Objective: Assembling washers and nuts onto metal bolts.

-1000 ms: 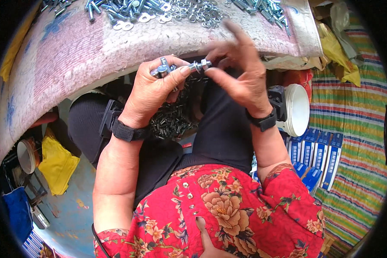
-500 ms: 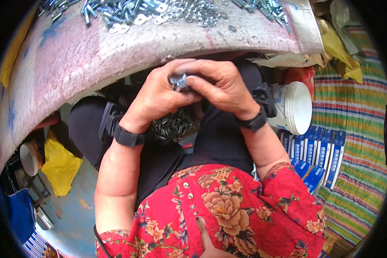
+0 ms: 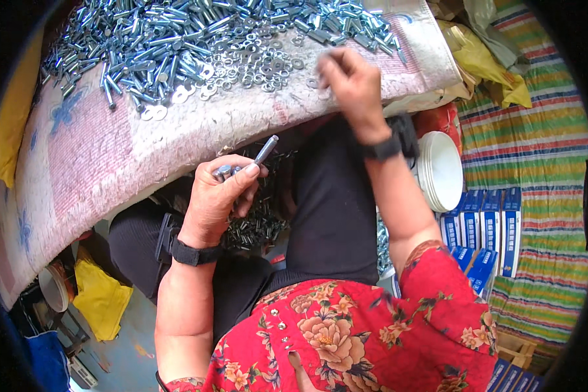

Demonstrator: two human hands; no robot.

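From eight round to one o'clock I see a cloth-covered table (image 3: 98,157), loose bolts (image 3: 170,39) heaped near eleven, washers (image 3: 277,65) just short of twelve. At nine, close to centre, the left hand (image 3: 212,196) grips several metal pieces (image 3: 223,172), one silver bolt (image 3: 266,149) poking out toward one o'clock. At one, the right hand (image 3: 356,88) blurs on my feed, fingers curled near the washers; I can't tell whether they hold anything.
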